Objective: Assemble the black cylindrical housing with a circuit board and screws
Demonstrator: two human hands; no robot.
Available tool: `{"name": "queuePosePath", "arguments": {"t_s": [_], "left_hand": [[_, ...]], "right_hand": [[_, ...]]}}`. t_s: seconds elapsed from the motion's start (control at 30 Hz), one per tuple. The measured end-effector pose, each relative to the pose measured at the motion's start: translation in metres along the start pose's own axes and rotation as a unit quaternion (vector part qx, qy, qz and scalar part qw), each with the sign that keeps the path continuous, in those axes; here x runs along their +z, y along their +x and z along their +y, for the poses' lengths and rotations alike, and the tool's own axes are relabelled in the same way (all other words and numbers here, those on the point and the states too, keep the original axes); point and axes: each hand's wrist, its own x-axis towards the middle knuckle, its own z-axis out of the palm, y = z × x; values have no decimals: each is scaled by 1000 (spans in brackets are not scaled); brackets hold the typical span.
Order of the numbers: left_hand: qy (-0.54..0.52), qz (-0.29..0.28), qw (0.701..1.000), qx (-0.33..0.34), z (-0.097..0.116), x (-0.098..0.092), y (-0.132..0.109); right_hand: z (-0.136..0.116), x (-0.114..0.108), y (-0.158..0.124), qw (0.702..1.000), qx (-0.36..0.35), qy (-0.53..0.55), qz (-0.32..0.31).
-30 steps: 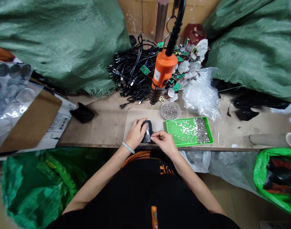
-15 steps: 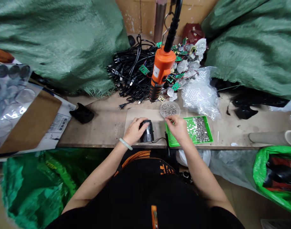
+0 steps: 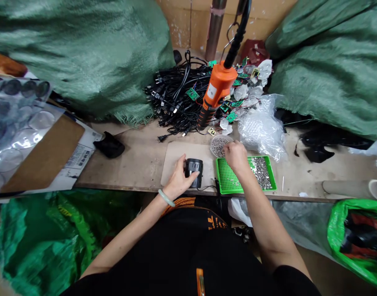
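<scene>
A small black ribbed device [image 3: 194, 169] rests on a cardboard sheet [image 3: 171, 164] near the table's front edge. Beside its left side is my left hand [image 3: 180, 180], fingers apart, the thumb reaching across its lower front. My right hand [image 3: 236, 156] is over the right side of a round clear tub [image 3: 218, 146] of small metal screws, fingers bent together; their tips are hidden, and so is anything between them. A green perforated tray [image 3: 230, 176] with metal parts piled at its right lies under my right wrist.
An orange power screwdriver [image 3: 219, 84] hangs above the table. Behind it lie black cables [image 3: 176, 92], circuit boards and bubble wrap [image 3: 262, 127]. A box [image 3: 49, 152] stands left, a grey tube [image 3: 345, 188] lies right.
My left hand has loosened from the black device, its fingers now spread beside it. My right hand has moved from the tub's near rim to over its screws. The view has shifted slightly.
</scene>
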Motion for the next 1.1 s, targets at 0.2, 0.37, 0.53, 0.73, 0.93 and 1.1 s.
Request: {"name": "queuePosePath", "arguments": {"t_s": [0.2, 0.37, 0.53, 0.73, 0.93, 1.1], "left_hand": [[-53, 18, 997, -49, 0, 12, -1], [-47, 52, 997, -34, 0, 20, 0], [-41, 69, 997, -1, 1, 22, 1], [-47, 85, 995, 17, 6, 22, 2], [-35, 78, 996, 3, 6, 22, 1], [-24, 66, 998, -5, 8, 20, 0]], "right_hand": [[-28, -1, -18, 940, -64, 336, -9], [-71, 5, -38, 914, -190, 359, -7], [-90, 17, -41, 928, -243, 283, 0], [-98, 16, -42, 948, -260, 182, -16], [-103, 6, -40, 952, -246, 165, -74], [-98, 2, -39, 946, -230, 216, -71]]}}
